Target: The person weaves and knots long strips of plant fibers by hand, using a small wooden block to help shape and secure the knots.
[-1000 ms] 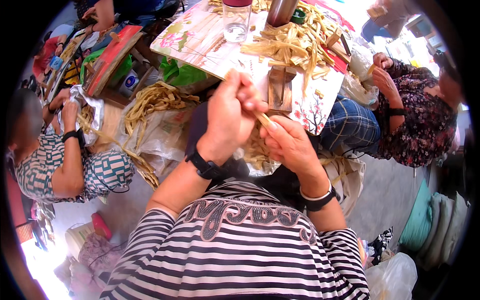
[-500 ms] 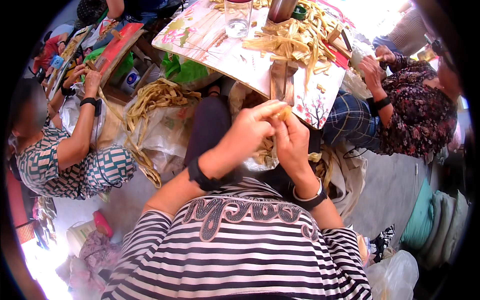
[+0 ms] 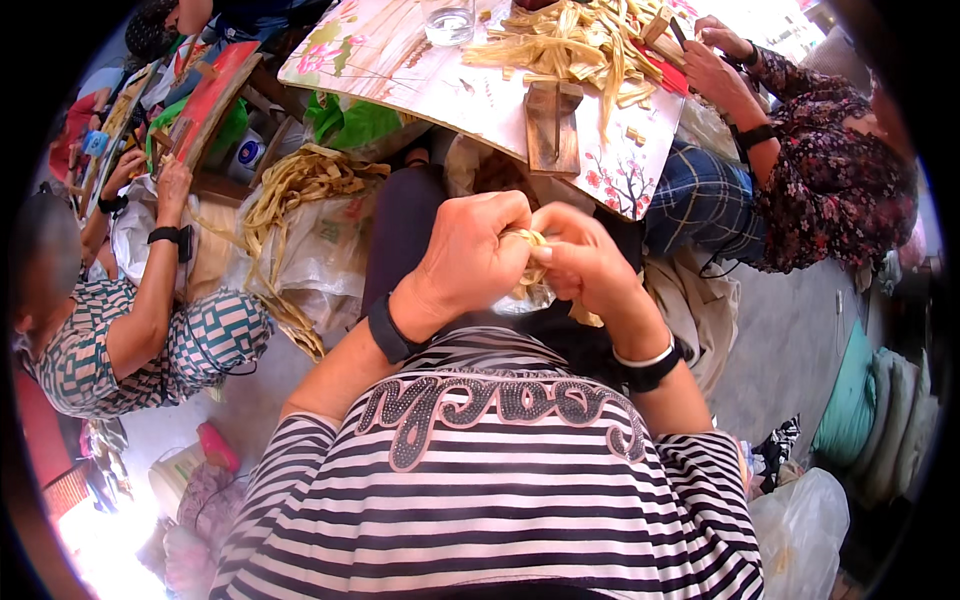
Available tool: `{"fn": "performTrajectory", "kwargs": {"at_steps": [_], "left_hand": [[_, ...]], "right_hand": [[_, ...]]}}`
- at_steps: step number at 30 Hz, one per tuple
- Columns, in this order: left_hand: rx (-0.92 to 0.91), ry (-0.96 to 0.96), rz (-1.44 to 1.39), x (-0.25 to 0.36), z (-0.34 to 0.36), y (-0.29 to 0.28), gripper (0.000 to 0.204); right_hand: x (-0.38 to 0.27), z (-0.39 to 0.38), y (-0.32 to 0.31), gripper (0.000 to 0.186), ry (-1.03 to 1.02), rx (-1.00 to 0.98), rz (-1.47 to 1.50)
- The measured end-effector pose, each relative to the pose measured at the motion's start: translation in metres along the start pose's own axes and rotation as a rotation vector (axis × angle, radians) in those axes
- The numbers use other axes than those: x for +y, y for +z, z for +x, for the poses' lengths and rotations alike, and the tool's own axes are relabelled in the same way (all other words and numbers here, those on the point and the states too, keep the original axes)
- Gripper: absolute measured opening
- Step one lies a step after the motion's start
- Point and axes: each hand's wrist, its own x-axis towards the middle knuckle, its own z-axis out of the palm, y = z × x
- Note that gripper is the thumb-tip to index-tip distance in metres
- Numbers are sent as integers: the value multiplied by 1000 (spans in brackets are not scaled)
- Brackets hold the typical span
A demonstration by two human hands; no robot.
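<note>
My left hand (image 3: 470, 252) is curled closed on a pale yellow fibre strip (image 3: 531, 243), its knuckles upward. My right hand (image 3: 597, 268) grips the same strip, thumb against the looped part between the two hands. Both are held over my lap, just short of the near edge of a flower-printed board table (image 3: 400, 70). On that table, beyond my hands, stand a wooden block tool (image 3: 550, 135) and a tangled pile of similar yellow strips (image 3: 560, 50).
A co-worker (image 3: 120, 340) sits at left beside a red board (image 3: 232, 80); another (image 3: 830, 190) sits at right. A glass (image 3: 449, 22) stands on the table. Loose strips (image 3: 285, 200) lie on plastic at left. Green sacks (image 3: 840, 400) lie at lower right.
The strip, straight between my hands a second ago, is now bent into a loop. My hands have rotated and drawn close together. The right co-worker's hands have risen toward the table's edge.
</note>
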Motion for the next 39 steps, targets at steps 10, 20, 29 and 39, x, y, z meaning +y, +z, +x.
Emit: {"fn": "performTrajectory", "kwargs": {"at_steps": [10,20,29,39], "left_hand": [[67,-103,16,-1,3,2,9],[-185,-211,-69,-8,11,-12,28],[-327,-615,-1257,-27,-2,-36,23],[-270,66,312,-10,1,-32,40]], "right_hand": [[11,-6,-17,19,-73,-158,388],[10,6,-6,21,-213,-13,127],[-30,-23,-18,14,-334,107,-747],[-14,-5,-17,14,-345,109,-966]]}}
